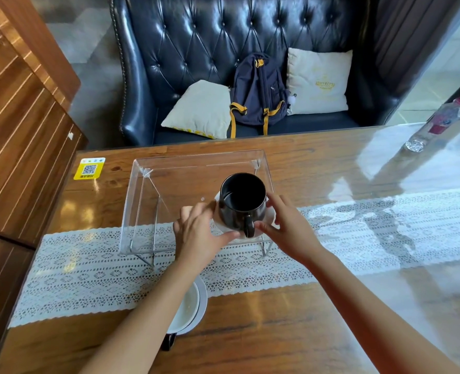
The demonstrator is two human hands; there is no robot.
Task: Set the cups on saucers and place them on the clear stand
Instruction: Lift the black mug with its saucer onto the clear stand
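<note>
Black cup (242, 202), seemingly empty, on saucer (268, 217).

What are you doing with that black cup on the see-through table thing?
A person is setting a black cup on its white saucer onto the right side of the clear stand. The left hand and right hand hold the saucer's edges, one on each side. The cup's handle points toward the person. Nearer, under the left arm, a second white saucer waits on the wooden table, carrying a cup with a pale inside. It has not yet gone onto the stand.
</note>
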